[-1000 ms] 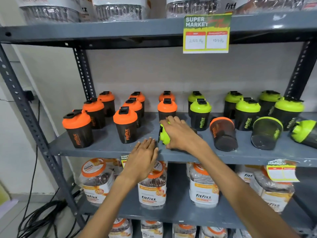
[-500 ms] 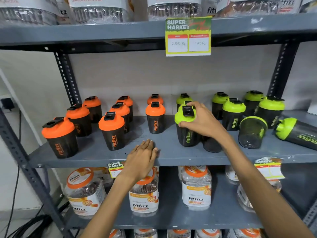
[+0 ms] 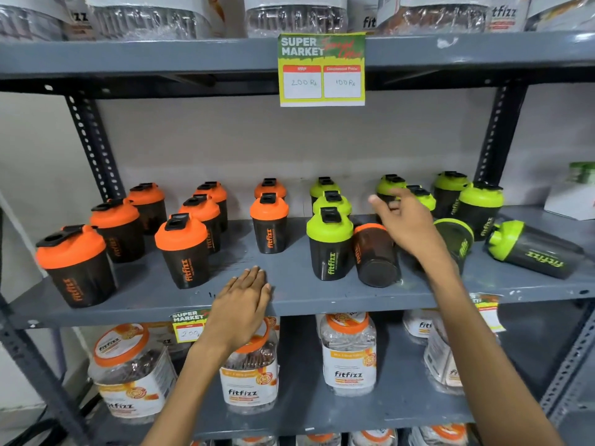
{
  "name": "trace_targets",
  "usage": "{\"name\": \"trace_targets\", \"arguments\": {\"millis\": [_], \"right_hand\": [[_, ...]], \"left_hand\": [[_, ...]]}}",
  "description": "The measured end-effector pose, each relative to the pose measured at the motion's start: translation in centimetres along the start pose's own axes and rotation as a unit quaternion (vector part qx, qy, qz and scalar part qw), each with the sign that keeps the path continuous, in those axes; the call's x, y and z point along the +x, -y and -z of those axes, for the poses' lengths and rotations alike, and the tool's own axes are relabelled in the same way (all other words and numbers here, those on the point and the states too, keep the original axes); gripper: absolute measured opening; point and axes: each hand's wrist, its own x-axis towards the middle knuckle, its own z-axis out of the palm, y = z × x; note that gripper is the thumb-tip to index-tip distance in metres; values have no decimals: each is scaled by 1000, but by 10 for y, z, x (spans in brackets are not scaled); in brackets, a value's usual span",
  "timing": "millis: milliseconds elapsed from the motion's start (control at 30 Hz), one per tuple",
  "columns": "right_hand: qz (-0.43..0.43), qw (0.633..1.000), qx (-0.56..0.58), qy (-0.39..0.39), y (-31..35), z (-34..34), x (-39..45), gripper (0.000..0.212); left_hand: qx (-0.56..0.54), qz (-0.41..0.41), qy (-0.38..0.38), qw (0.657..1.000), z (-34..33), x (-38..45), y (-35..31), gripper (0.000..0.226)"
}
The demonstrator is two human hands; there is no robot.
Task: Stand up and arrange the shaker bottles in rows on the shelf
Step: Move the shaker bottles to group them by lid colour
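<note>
On the grey metal shelf [image 3: 289,294], shaker bottles stand in rows; orange-lidded ones [image 3: 182,249] fill the part left of the front green-lidded shaker [image 3: 329,244], which stands upright; just right of it an orange-rimmed shaker [image 3: 375,257] lies on its side, base outward; further right a lidless green-rimmed cup [image 3: 457,239] and a green-lidded bottle [image 3: 531,249] also lie toppled; the right hand [image 3: 405,225] hovers above the fallen orange one, fingers spread, holding nothing; the left hand [image 3: 241,307] rests flat on the shelf's front edge, fingers together.
</note>
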Motion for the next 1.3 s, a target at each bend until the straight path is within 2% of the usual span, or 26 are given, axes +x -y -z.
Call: {"name": "trace_targets", "arguments": {"millis": [67,133,233,300,433,533,733,833,933,1133,1300], "right_hand": [[-75,991,-87,73,-13,6,8,67],[-132,975,-93,155,-20,3,10,80],[-152,964,-76,204,-24,-7,6,108],[-155,958,-80,228,-27,-15,2,115],[-163,965,-36,204,-41,-18,-6,90],[-173,967,24,184,-47,-11,-19,80],[-133,968,165,135,-43,8,-79,53],[-94,955,249,128,-28,13,-118,61],[-45,935,312,163,-2,4,-144,64],[34,927,317,199,50,-67,-132,97],[64,926,297,224,67,-133,-95,92]], "left_hand": [[-1,0,2,1000,1,0,-1,57],[-1,4,2,1000,2,-1,-2,57],[1,9,5,1000,2,-1,-3,57],[-1,9,7,1000,2,-2,-3,57],[0,9,5,1000,2,-2,-4,57],[0,10,3,1000,1,-2,-2,58],[-11,5,-4,1000,2,-5,0,55],[-4,-3,-15,1000,3,-13,6,54],[3,-9,-18,1000,6,-23,17,54],[12,-4,-23,1000,11,-33,36,57],[9,-13,-18,1000,13,-35,41,57]]}}
